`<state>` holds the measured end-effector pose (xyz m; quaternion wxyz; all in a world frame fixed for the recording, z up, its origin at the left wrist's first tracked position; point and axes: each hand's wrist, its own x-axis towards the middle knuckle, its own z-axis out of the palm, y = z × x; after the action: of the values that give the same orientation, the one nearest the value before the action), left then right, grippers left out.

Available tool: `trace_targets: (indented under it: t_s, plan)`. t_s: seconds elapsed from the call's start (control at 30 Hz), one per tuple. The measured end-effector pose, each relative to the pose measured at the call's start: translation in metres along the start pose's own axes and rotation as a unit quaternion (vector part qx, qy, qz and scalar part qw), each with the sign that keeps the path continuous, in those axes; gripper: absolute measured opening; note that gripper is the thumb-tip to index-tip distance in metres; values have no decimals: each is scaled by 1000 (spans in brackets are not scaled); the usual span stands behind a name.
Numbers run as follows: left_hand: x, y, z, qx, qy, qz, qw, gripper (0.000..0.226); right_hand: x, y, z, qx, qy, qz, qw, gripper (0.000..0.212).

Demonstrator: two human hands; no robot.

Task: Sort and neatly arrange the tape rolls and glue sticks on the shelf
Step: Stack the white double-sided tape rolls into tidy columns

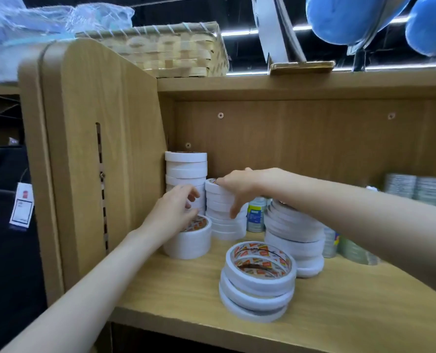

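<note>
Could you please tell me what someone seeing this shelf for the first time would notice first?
Probably the stacks of white tape rolls on the wooden shelf, above all the leaning front stack near the edge and the tall stack in the back left corner. Next come the two bare hands: the right hand rests on the middle stack, and the left hand reaches over a wide roll beside it.

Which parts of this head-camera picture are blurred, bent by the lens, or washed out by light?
Head view: the plastic wrap at top left is smeared and soft; the shelf board front edge curves from wide-angle distortion; the ceiling light strip is blown out; the front tape stack is sharp.
</note>
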<state>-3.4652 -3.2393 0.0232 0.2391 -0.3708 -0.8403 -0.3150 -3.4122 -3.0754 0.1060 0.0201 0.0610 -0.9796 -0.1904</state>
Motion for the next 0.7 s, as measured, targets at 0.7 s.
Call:
trace_targets:
  t_s: [0.7]
  plan:
    - [10,18,12,39,-20,-34,998,9,-9,27,9,136,106,-28,985,23]
